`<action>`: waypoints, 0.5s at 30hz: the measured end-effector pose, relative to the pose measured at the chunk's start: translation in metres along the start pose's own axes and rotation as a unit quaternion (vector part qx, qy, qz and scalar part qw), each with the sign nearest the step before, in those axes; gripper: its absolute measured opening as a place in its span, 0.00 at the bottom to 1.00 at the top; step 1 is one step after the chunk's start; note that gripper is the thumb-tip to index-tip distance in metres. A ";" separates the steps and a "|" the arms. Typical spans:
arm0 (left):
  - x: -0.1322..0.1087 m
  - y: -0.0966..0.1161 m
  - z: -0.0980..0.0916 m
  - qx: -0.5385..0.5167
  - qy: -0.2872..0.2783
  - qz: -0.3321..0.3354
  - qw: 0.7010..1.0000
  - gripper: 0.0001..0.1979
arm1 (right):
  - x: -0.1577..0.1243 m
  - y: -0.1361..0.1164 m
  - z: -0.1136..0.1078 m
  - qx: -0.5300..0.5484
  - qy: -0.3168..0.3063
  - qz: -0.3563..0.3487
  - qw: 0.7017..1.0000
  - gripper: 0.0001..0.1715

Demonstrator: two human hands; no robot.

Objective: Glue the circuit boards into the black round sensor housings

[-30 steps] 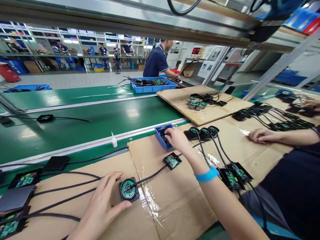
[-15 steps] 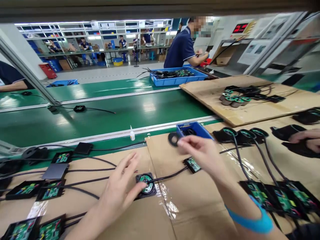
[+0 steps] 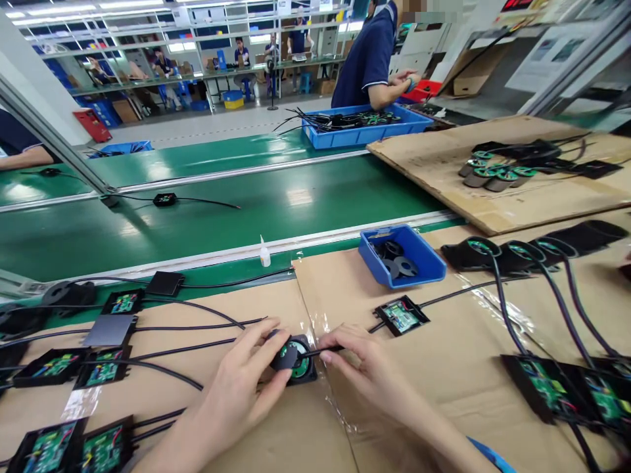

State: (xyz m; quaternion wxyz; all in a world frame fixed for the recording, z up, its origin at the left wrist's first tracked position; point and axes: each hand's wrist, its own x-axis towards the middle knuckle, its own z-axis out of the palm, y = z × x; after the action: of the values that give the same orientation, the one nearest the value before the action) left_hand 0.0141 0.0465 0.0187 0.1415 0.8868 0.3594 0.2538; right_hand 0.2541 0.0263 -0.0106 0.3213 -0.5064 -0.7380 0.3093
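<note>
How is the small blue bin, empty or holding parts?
Holding parts: black discs lie inside the small blue bin, visible through its top.

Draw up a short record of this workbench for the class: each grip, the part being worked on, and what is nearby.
Left grip: holding a dark disc partly over a round circuit board
Right grip: pinching the black cable beside that board
Surface: brown cardboard
Right of hands: open black case with green circuitry
Beyond hands: blue bin holding dark flat parts; white bottle, upright
</note>
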 end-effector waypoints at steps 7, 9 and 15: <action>-0.001 0.005 0.005 0.015 -0.013 0.045 0.999 0.14 | -0.002 -0.003 0.005 0.032 0.024 0.002 0.999 0.06; 0.001 0.005 0.005 0.005 -0.013 0.053 0.998 0.12 | -0.002 -0.003 0.004 0.034 0.022 0.005 0.999 0.06; 0.007 0.006 0.005 -0.028 -0.008 0.071 0.997 0.09 | -0.001 -0.003 0.003 0.029 0.024 -0.001 0.999 0.06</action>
State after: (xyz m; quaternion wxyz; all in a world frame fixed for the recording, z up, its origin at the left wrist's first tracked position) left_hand 0.0240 0.0470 0.0197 0.1505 0.9078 0.2872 0.2659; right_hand 0.2504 0.0236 -0.0098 0.3537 -0.5034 -0.7215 0.3177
